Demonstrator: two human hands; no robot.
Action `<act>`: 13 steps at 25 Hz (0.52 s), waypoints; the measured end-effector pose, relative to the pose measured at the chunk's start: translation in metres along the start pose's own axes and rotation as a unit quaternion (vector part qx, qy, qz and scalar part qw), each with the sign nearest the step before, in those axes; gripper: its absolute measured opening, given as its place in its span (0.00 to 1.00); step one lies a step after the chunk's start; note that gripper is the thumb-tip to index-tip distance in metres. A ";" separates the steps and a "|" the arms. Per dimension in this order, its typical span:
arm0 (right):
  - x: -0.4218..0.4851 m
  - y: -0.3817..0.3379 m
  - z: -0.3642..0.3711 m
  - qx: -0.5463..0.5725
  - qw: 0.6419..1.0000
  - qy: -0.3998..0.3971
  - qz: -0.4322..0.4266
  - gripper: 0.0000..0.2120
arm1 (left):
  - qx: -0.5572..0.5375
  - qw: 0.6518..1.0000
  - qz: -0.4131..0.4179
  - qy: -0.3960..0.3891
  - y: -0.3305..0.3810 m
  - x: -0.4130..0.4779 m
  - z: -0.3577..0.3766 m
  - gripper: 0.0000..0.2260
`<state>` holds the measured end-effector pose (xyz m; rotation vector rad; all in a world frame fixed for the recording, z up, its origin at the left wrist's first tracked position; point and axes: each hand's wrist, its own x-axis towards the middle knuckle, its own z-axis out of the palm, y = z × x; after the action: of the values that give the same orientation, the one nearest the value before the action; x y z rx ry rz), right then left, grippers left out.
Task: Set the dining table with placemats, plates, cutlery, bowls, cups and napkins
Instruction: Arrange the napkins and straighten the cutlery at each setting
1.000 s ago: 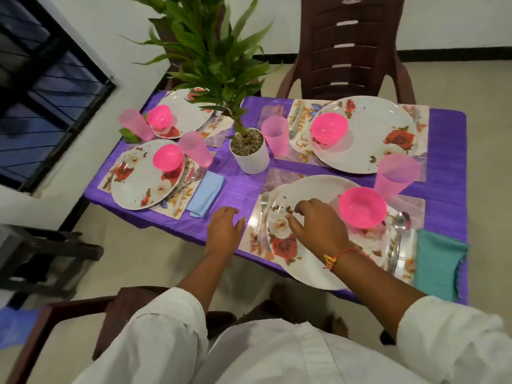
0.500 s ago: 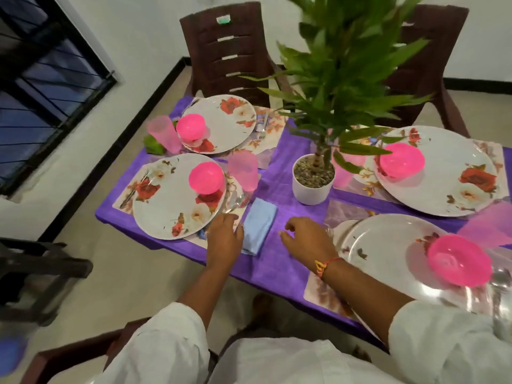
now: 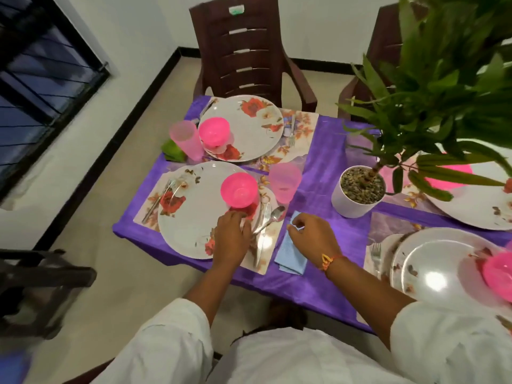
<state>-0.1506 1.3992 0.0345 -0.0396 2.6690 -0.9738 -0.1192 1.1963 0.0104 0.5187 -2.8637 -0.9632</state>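
Head view of the purple-clothed table (image 3: 327,275) with 4 place settings in view, whole or in part. Work is at the near-left setting. It has a flowered plate (image 3: 194,214) on a placemat (image 3: 148,209), with a pink bowl (image 3: 239,189) on the plate's far right part. A fork (image 3: 160,199) lies at the plate's left. A knife (image 3: 261,242) and spoon (image 3: 271,216) lie at its right, and a pink cup (image 3: 285,182) stands just beyond them.

The left hand (image 3: 231,235) rests on the plate's right rim beside the spoon handle, fingers bent. Whether it grips the rim or the spoon cannot be told. The right hand (image 3: 311,232) pinches the far corner of the blue napkin (image 3: 291,257) between thumb and forefinger. The napkin lies flat on the cloth just right of the placemat, between it and the white plant pot (image 3: 357,195).

Step in hand, as judged: final straightening of this setting, napkin last. Every item class in the task appears present here, so the task looks nearly complete.

The next move calls for a light pull or turn of the napkin corner to square it with the placemat edge. The left hand should hold the plate steady so that the cutlery beside it does not shift.
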 end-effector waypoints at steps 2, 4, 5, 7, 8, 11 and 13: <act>0.002 -0.006 0.003 0.017 1.000 0.002 0.003 0.08 | 0.010 1.000 -0.021 -0.006 -0.007 0.004 -0.009 0.11; 0.003 -0.016 0.005 0.046 0.999 -0.006 0.009 0.07 | 0.021 0.999 -0.035 -0.002 -0.014 0.007 -0.024 0.13; 0.003 -0.021 0.006 0.062 0.998 -0.015 0.015 0.06 | 0.028 0.999 -0.037 0.005 -0.019 0.010 -0.033 0.13; 0.005 -0.029 0.013 0.085 0.996 -0.023 0.021 0.05 | 0.034 0.998 -0.046 0.023 -0.030 0.017 -0.050 0.14; 0.008 -0.031 0.016 0.090 0.995 -0.025 0.021 0.05 | 0.031 0.998 -0.056 0.028 -0.036 0.021 -0.058 0.14; 0.016 -0.041 0.026 0.077 0.996 -0.037 0.018 0.09 | 0.031 0.996 -0.069 0.041 -0.052 0.038 -0.079 0.14; 0.022 -0.048 0.033 0.065 0.997 -0.045 0.016 0.11 | 0.032 0.996 -0.071 0.043 -0.064 0.052 -0.090 0.15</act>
<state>-0.1659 1.3389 0.0354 -0.0111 2.5116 -1.1071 -0.1333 1.0795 0.0425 0.7589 -2.8199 -0.8460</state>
